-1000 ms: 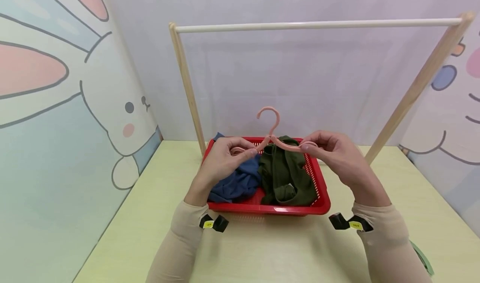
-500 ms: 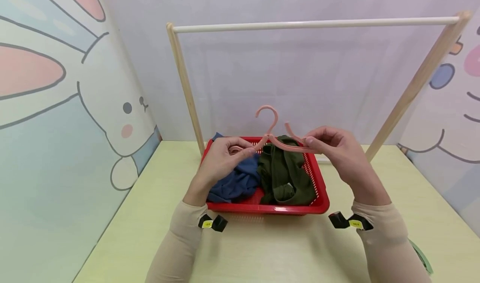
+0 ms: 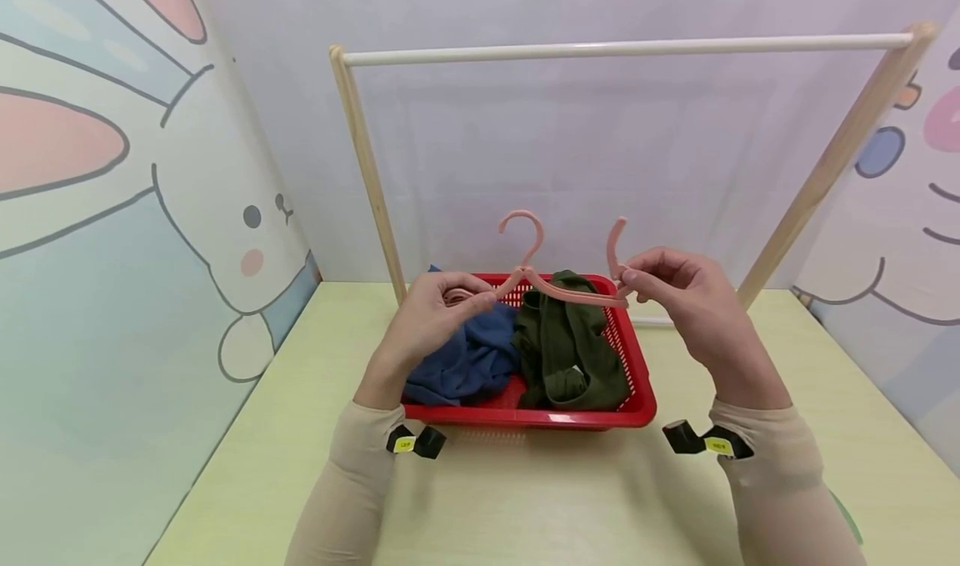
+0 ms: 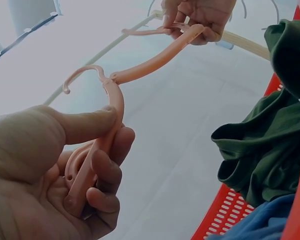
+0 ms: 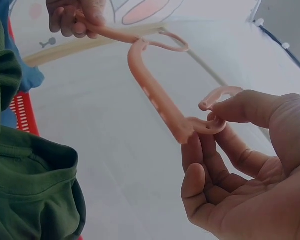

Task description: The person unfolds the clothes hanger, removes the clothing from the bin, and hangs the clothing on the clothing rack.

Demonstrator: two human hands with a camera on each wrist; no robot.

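A pink folding hanger (image 3: 573, 296) is held up between both hands, its hook upright. My left hand (image 3: 426, 320) grips one arm; in the left wrist view the thumb presses on that arm (image 4: 115, 100), with a folded section tucked in the palm. With thumb and fingers my right hand (image 3: 686, 312) pinches a jointed section at the end of the other arm (image 5: 157, 95), whose tip points upward in the head view. Behind and below is a red basket (image 3: 525, 418) holding a blue garment (image 3: 468, 366) and a dark green garment (image 3: 573, 358).
A rack with wooden posts (image 3: 367, 166) and a white rail (image 3: 630, 49) stands behind the basket. Side walls with painted rabbits flank the pale table (image 3: 525, 499). A green curved object (image 3: 847, 518) shows beside the right forearm.
My right hand has swung the folded end section out from the hanger's arm, so its tip now stands up. Both hands have shifted slightly apart, the hanger moving a little left.
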